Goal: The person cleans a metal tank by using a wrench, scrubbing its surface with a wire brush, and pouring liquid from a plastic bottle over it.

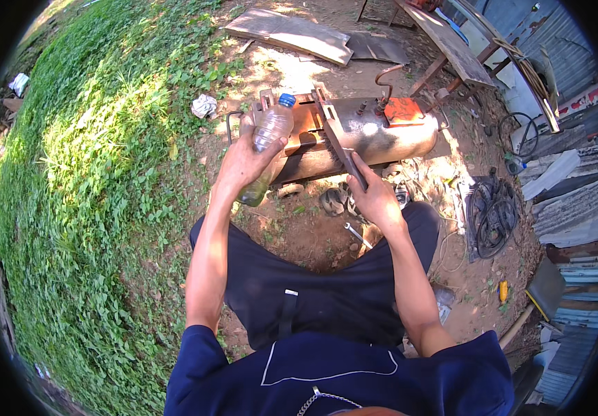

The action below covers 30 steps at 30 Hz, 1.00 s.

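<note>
My left hand (247,161) grips a clear plastic bottle (274,126) with a blue cap, tilted, some liquid showing at its lower end. My right hand (374,195) is closed around the handle of a long brush (336,136) with dark bristles. The brush lies over a horizontal metal tank (351,135), stained black and rust brown, and its bristles appear to be at the tank's top; I cannot tell if they touch. Pipe fittings (380,106) and an orange plate (404,111) sit on the tank's right part. Between my knees a metal wrench (357,235) rests on the soil.
Green plants (106,171) cover the ground at left, with crumpled white litter (204,106) at their edge. Wooden boards (291,34) lie behind the tank. A wooden bench (447,44) stands back right. Coiled black cable (494,216) and corrugated sheets (572,192) lie at right.
</note>
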Each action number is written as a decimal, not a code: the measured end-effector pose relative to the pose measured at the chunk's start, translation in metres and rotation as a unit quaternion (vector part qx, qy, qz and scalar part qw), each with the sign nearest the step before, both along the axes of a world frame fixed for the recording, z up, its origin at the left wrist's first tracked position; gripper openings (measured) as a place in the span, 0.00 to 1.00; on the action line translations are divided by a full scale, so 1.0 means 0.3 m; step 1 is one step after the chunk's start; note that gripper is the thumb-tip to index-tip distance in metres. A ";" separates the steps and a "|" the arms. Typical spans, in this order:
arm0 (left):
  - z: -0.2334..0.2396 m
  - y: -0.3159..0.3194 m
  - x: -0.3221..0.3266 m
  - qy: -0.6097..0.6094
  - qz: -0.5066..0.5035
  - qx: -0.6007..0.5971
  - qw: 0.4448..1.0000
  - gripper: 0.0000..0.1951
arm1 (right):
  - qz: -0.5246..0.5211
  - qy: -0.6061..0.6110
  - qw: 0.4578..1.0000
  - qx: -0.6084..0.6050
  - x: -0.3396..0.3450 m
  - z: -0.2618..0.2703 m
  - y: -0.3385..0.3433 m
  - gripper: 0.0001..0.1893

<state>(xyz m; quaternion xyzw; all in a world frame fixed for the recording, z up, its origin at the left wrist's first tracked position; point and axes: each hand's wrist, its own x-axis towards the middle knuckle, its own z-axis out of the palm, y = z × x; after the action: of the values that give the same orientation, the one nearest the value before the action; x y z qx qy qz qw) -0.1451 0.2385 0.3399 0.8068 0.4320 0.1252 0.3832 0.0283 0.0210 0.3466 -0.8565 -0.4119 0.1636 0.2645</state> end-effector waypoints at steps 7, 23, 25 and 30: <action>0.149 0.251 0.212 0.313 -0.145 0.224 0.911 0.42 | 0.001 0.104 0.991 0.083 0.018 -0.066 -0.071 0.28; 0.199 0.274 0.492 0.490 -0.229 0.354 0.763 0.30 | -0.007 0.110 0.990 0.082 0.015 -0.111 -0.206 0.26; 0.202 0.254 0.518 0.523 -0.232 0.344 0.744 0.32 | -0.013 0.116 0.991 0.069 0.016 -0.108 -0.206 0.26; 0.220 0.237 0.503 0.521 -0.237 0.350 0.741 0.32 | 0.011 0.097 0.990 0.106 0.011 -0.122 -0.182 0.27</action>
<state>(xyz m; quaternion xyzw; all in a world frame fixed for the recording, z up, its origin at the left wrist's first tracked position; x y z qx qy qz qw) 0.0057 0.3096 0.4058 0.8999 0.2848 -0.2674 -0.1939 0.0316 -0.0336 0.3098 -0.7990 -0.4090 0.2039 0.3908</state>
